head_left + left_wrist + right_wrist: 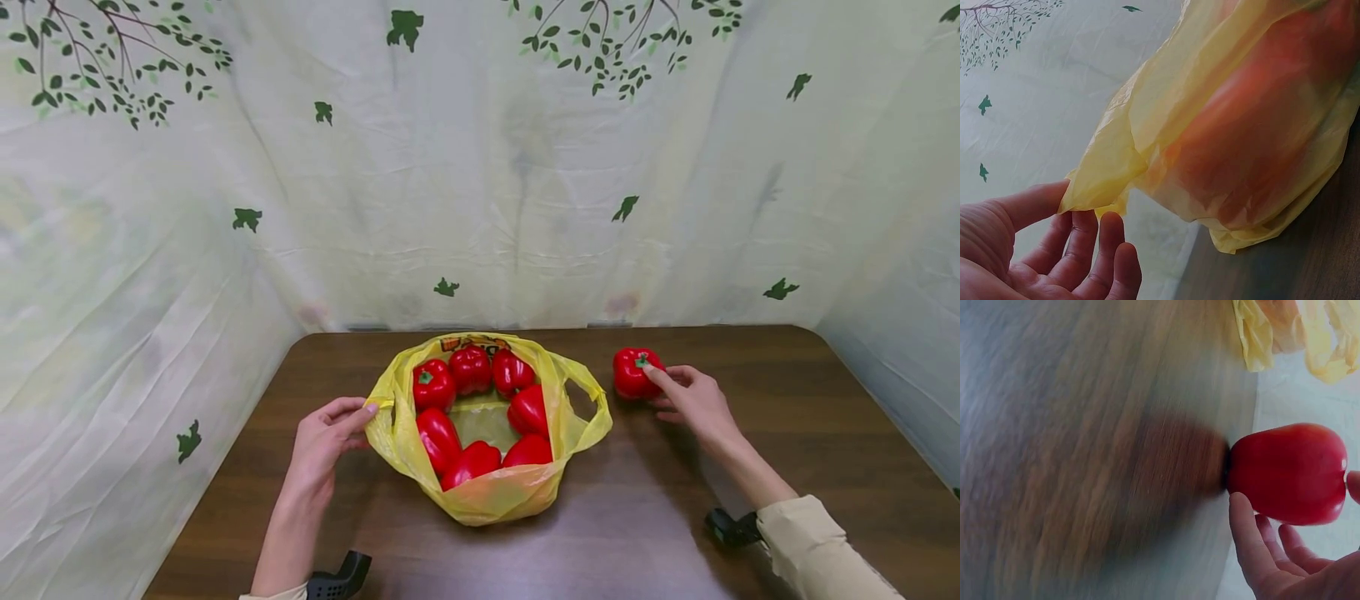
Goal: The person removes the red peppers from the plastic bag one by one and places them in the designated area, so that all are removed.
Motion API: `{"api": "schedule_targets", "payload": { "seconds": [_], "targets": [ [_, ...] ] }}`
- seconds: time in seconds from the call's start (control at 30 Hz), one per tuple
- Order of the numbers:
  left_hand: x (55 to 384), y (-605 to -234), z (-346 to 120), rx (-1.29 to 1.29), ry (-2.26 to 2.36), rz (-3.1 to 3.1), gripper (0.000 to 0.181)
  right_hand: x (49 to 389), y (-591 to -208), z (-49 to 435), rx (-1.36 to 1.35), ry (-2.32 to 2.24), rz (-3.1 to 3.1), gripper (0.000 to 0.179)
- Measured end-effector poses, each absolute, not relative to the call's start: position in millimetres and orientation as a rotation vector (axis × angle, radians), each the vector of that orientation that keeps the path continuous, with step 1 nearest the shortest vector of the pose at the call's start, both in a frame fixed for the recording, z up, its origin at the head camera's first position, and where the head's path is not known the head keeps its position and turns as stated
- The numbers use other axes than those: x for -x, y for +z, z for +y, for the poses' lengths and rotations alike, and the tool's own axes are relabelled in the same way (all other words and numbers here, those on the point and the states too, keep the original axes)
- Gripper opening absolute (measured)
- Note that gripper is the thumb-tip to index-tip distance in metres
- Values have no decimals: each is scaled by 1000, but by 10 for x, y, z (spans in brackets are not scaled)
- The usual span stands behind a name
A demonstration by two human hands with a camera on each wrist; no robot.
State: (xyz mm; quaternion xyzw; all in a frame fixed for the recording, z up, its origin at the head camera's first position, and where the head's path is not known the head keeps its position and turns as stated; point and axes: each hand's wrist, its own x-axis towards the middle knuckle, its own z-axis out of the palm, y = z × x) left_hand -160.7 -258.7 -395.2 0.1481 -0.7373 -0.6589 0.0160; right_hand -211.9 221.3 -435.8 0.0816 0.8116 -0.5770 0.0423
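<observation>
A yellow plastic bag point(506, 498) stands wide-mouthed on the table, with several red bell peppers point(470, 369) arranged in a ring inside it. My left hand point(330, 433) pinches the bag's left handle between thumb and fingers; in the left wrist view the thumb point(1034, 203) presses on the thin yellow plastic. Right of the bag, my right hand point(693, 400) holds a single red bell pepper point(632, 373), thumb on its top by the green stem, fingers along its side. In the right wrist view that pepper's base point(1241, 465) meets the table or lies very close to it.
The brown wooden table point(795, 400) reaches back to a pale cloth curtain point(480, 208) printed with leaves. The bag's right handle loop point(600, 417) sticks out toward the held pepper. Dark wrist devices point(341, 577) sit on both forearms.
</observation>
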Motion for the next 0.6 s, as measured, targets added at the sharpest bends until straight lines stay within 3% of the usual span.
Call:
{"api": "schedule_targets", "payload": {
  "seconds": [0.33, 0.6],
  "targets": [
    [1606, -3952, -2591, -472, -2043, -2299, 37, 2004, -4276, 2268, -93, -1361, 2945, 77],
    [1607, -3929, -2600, -487, -2044, -2302, 39, 1826, -4179, 2174, 110, -1310, 3158, 62]
  ]
}}
